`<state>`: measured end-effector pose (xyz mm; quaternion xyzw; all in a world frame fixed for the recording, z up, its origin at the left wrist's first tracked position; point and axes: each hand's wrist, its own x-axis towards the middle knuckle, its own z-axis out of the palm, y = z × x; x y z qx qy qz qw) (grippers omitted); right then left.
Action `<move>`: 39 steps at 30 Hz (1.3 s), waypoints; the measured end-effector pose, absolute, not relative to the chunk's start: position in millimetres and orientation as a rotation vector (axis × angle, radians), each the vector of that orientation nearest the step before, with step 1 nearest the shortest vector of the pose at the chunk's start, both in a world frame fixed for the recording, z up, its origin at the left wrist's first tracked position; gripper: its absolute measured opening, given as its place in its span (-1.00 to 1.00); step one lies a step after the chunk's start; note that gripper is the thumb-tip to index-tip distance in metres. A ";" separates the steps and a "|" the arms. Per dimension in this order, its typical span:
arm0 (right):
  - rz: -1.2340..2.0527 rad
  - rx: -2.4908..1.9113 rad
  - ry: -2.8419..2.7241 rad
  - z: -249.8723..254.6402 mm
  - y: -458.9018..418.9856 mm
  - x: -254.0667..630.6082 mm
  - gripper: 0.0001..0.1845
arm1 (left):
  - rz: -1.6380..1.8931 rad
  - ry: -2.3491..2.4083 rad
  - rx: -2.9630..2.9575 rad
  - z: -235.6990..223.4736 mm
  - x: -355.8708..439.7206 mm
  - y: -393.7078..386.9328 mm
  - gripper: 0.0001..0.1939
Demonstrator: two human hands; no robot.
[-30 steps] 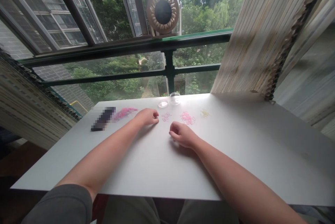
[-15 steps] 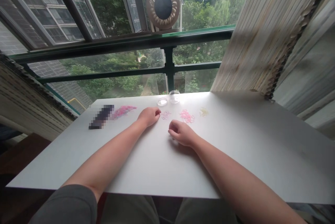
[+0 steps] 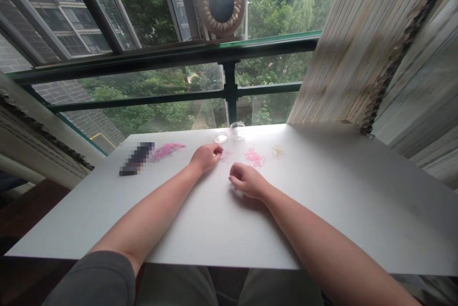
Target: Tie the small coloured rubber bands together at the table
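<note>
pale bands (image 3: 225, 155) lay beside my left hand (image 3: 206, 157), right hand (image 3: 247, 181) nearer the bench (image 3: 207, 229) front; both curled, contents unclear.

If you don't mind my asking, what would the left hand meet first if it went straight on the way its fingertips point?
Most likely the small pale pink pile, right by the fingertips of the left hand; whether they touch it is hard to tell.

Smooth satin-white tabletop (image 3: 200, 220), clear glossy plastic-looking container (image 3: 237, 132), ribbed cloth curtain (image 3: 325, 58), matt grey fabric sleeve (image 3: 95, 279)
</note>
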<state>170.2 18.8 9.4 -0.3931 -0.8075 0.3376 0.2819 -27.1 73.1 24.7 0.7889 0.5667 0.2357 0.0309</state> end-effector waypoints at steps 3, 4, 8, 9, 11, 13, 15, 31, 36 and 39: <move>0.899 -1.059 -2.165 9.5 18.2 170.2 -0.97 | 0.712 1.753 2.419 23.1 -27.5 69.9 -0.84; 0.897 -1.059 -2.167 9.7 18.1 170.2 -0.97 | 0.710 1.757 2.416 22.9 -27.8 69.1 -0.83; 0.897 -1.060 -2.173 10.6 17.8 170.3 -0.98 | 0.708 1.765 2.398 22.7 -30.0 67.7 -0.82; 0.900 -1.061 -2.174 10.8 17.7 170.3 -0.98 | 0.707 1.767 2.392 22.5 -30.7 67.4 -0.81; 0.903 -1.063 -2.177 11.2 17.4 170.4 -0.98 | 0.711 1.772 2.377 22.1 -32.0 66.6 -0.81; 0.901 -1.067 -2.180 11.8 17.0 170.5 -0.98 | 0.731 1.768 2.365 22.2 -33.9 65.4 -0.81; 0.904 -1.076 -2.181 12.3 16.7 170.7 -0.98 | 0.779 1.753 2.354 23.8 -37.3 63.9 -0.81; 0.909 -1.110 -2.224 12.8 12.0 172.6 -0.93 | 0.877 2.244 1.795 11.6 -155.0 22.7 -0.77; 0.953 -1.133 -2.206 13.8 11.8 174.6 -0.90 | 0.805 2.527 1.576 19.0 -176.0 21.8 -0.77; 0.976 -1.137 -2.192 12.7 13.1 176.4 -0.90 | 0.747 2.578 1.554 19.0 -190.3 23.1 -0.69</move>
